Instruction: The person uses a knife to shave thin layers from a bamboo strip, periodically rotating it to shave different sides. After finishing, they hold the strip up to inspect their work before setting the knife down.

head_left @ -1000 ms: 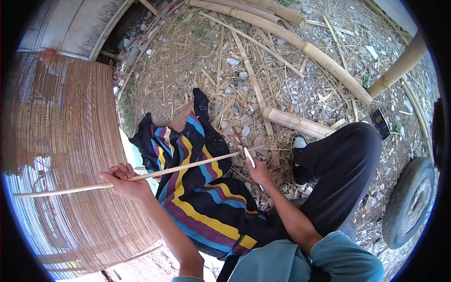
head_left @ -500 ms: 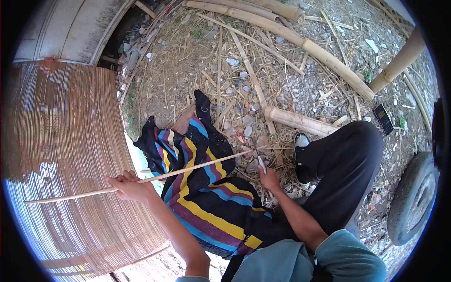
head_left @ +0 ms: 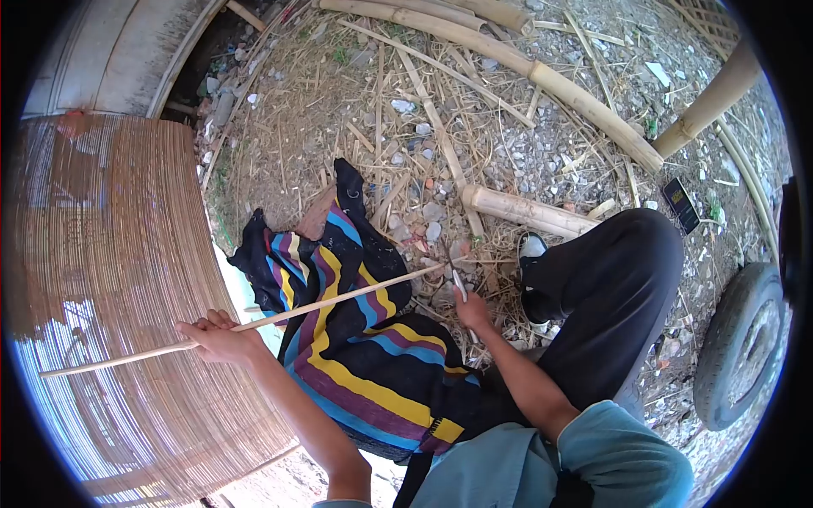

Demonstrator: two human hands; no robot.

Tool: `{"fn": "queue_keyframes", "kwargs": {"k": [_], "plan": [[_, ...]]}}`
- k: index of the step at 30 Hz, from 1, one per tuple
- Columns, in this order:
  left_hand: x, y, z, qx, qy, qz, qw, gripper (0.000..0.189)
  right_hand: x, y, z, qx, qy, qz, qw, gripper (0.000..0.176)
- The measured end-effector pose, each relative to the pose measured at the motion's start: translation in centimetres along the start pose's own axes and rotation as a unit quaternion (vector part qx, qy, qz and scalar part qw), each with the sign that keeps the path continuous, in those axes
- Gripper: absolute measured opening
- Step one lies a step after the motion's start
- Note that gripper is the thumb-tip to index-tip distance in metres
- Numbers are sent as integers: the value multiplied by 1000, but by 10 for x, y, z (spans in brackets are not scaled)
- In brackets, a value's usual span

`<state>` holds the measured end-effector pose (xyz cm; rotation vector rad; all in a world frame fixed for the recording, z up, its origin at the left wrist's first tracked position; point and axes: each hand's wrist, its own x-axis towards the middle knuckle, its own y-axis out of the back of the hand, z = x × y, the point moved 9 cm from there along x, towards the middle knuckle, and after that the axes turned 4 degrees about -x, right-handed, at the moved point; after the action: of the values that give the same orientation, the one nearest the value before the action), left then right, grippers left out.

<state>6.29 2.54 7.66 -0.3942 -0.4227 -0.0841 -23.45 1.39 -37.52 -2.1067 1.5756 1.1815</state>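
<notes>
My left hand (head_left: 218, 336) is closed around a long thin bamboo stick (head_left: 339, 298), gripping it toward its left part. The stick slants across my lap, its far end up to the right. My right hand (head_left: 472, 311) grips a knife (head_left: 459, 284) with a pale, shiny handle. Its dark, narrow blade points up and away beside the stick's far tip; whether the two touch is hard to tell. Under the stick, a black cloth (head_left: 373, 381) with yellow, blue and purple stripes lies over my leg.
A woven slatted bamboo mat (head_left: 127, 254) stands at the left. Thick bamboo poles (head_left: 584, 100) and a shorter bamboo piece (head_left: 529, 212) lie ahead among stones and splinters. A phone (head_left: 681, 205) lies on the ground at the right, beyond a tyre (head_left: 738, 347).
The view has shifted slightly. The stick's far tip reached past the knife before and now ends by the blade. Both hands keep their holds.
</notes>
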Motion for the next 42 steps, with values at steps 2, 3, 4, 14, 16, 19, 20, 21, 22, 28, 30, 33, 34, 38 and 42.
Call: {"fn": "queue_keyframes", "kwargs": {"k": [2, 3, 4, 14, 16, 19, 20, 21, 22, 28, 30, 33, 34, 38, 42], "plan": [[4, 2, -2, 14, -7, 12, 1000, 45, -13, -8, -17, 31, -2, -48, 998, 54], [6, 1, -3, 13, -7, 12, 1000, 45, -27, -3, -48, 12, 96, -39, 995, 54], [6, 3, -3, 13, -5, 10, 1000, 46, -41, -4, -71, -8, 189, -32, 981, 55], [16, 30, -8, 24, -6, 70, 997, 44, 43, 7, 70, -98, -57, -2, 994, 60], [14, 34, -7, 33, -9, 71, 997, 43, 21, -2, 40, -72, -2, 10, 997, 58], [13, 30, -6, 43, -6, 66, 997, 43, -8, -12, -33, -42, 118, -4, 992, 56], [12, 30, -5, 40, -5, 65, 997, 43, -13, -16, -51, -30, 173, -37, 984, 55], [11, 28, -7, 33, -3, 64, 997, 43, -9, -13, -53, -32, 175, -35, 983, 55], [11, 30, -9, 32, -2, 66, 997, 43, -7, -12, -54, -50, 182, -47, 981, 56], [17, 46, -7, 20, 2, 91, 996, 39, 46, 20, 59, -147, -58, -14, 987, 59], [14, 42, -5, 24, 4, 70, 997, 36, 55, 16, 62, -159, -31, 38, 986, 59], [9, 35, -4, 24, 13, 71, 997, 35, 51, 1, 50, -94, -21, 38, 995, 62], [8, 34, -4, 24, 8, 75, 997, 35, 44, -10, 36, -7, -36, -7, 999, 65], [11, 24, -4, 15, -5, 41, 999, 35, -28, -10, -73, 71, 27, -126, 989, 49], [9, 15, -6, -11, 1, 40, 999, 36, -63, -16, -123, -2, 222, -97, 970, 45]]}}
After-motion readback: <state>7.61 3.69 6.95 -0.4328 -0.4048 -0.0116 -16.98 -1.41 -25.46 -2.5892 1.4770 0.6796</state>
